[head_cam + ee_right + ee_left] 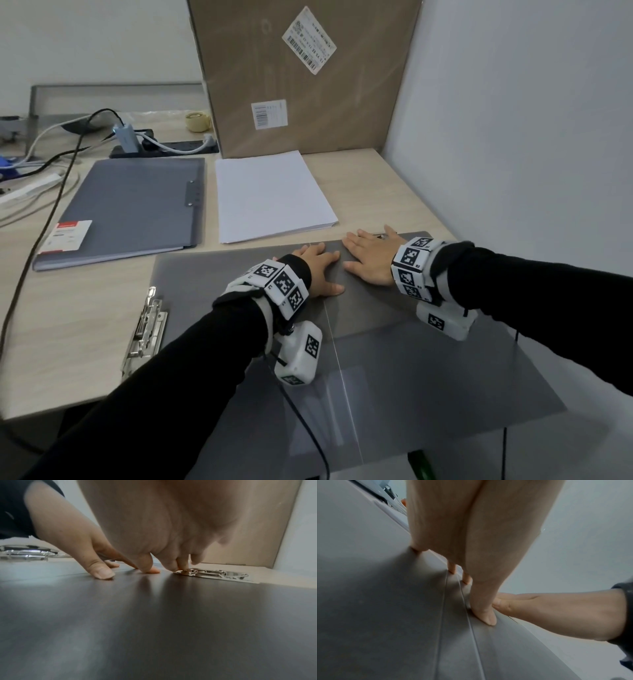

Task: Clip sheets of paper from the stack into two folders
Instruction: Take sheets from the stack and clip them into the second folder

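Hands: left hand [317, 270] and right hand [368, 255] press flat, fingers spread, on open folder [205, 274] at the desk's near edge. Paper stack [272, 195] lies behind; closed folder [137, 205] label unreadable.

From my head camera I looked forward and down over the open folder [212, 274] on the desk. Each wrist camera sat low, almost on the folder's surface, facing along the fingers; both caught the opposite hand, and the right one faced the far clip [212, 574].
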`<state>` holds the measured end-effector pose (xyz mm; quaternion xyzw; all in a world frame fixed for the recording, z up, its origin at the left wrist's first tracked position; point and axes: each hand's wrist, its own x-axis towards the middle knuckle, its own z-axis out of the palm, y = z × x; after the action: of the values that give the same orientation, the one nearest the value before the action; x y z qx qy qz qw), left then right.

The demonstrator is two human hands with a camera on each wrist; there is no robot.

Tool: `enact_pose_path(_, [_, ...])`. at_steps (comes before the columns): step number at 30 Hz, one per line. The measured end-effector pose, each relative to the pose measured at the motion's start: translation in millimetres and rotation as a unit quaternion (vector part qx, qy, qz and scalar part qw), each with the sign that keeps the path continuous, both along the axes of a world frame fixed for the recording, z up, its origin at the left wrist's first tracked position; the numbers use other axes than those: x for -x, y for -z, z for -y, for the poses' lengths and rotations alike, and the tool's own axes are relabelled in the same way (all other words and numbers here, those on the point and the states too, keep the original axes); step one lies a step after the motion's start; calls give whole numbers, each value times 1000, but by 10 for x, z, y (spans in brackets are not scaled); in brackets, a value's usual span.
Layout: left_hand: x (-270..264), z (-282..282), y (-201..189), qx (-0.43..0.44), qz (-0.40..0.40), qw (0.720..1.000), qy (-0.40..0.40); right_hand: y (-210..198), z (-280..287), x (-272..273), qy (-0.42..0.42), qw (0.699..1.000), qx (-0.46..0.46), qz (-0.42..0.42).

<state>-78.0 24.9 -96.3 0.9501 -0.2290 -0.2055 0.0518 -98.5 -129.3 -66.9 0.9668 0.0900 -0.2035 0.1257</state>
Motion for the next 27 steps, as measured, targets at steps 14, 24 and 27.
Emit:
enact_pose_path(14, [89,-7,-67,9,1,1000,4,66,118,51,-91,995,36,35])
enact_pose_path(24, [122,-12,-79,9,-10,1000,3,6,125,-22,-61,996,-49,47])
enact_pose_path(27, [106,-12,-77,7,-14,1000,2,39,99,-58,-37,993,-97,64])
